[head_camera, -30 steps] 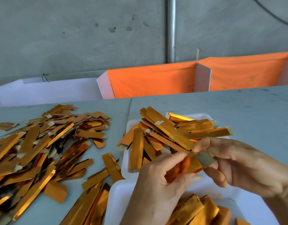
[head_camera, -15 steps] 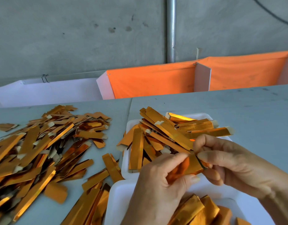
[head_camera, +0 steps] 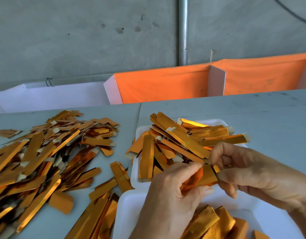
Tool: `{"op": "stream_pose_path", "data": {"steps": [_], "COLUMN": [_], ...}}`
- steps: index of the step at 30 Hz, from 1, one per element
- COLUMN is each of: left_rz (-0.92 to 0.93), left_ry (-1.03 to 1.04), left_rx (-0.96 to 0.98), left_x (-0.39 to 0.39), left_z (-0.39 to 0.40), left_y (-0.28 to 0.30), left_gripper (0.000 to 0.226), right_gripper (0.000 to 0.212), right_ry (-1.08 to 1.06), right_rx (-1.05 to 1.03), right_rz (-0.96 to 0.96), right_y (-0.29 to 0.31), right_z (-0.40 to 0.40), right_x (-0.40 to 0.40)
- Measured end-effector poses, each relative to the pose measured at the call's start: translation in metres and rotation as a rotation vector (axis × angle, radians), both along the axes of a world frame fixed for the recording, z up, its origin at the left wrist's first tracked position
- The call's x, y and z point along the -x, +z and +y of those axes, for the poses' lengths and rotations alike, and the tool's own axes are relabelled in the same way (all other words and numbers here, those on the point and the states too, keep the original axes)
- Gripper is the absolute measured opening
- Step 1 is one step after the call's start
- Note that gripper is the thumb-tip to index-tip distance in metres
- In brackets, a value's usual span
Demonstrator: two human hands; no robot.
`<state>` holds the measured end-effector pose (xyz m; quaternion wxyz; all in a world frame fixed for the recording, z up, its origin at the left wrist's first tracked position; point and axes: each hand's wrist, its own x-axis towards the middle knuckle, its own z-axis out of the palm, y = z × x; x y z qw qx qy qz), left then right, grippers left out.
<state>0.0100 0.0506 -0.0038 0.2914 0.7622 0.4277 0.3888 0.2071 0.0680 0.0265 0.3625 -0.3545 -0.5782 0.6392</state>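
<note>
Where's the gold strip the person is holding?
In the head view, right of centre, the gold strip is pinched between the left hand and right hand, above the near white tray.

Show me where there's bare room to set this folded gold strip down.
Widest bare patch for the gold strip: table right of the far tray, back to its far edge. Smaller: white left corner of the near tray. Crowded: left pile, heaped far tray, strips beside the near tray.

The gold strip (head_camera: 207, 175) is half covered by the left hand (head_camera: 166, 202); the near tray (head_camera: 128, 207) is cut off below.
</note>
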Motion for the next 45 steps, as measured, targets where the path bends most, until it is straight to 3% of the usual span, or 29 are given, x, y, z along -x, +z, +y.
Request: {"op": "stream_pose_path", "data": {"steps": [8, 13, 25, 31, 37, 45], "left_rz": [0.034, 0.074, 0.254, 0.261, 0.268, 0.041], "left_ry": [0.010, 0.005, -0.004, 0.008, 0.022, -0.076], "left_rx": [-0.016, -0.042, -0.227, -0.203, -0.195, -0.026], "left_x": [0.001, 0.003, 0.005, 0.007, 0.008, 0.009], "left_z": [0.000, 0.000, 0.001, 0.003, 0.003, 0.002], "left_y": [0.002, 0.002, 0.001, 0.001, -0.001, 0.004], "left_gripper": [0.048, 0.049, 0.053, 0.054, 0.053, 0.053], "right_gripper": [0.015, 0.004, 0.013, 0.006, 0.009, 0.014], "right_ry": [-0.002, -0.047, -0.213, -0.281, -0.179, 0.004], "right_rx": [0.059, 0.008, -0.092, -0.033, -0.079, 0.051], "right_rz": [0.050, -0.044, -0.222, -0.166, -0.162, 0.162], "right_y": [0.001, 0.001, 0.000, -0.007, -0.007, -0.011], "right_z": [-0.002, -0.003, -0.003, -0.001, -0.001, 0.001], "right_x": [0.002, 0.004, 0.019, 0.020, 0.017, 0.007]}}
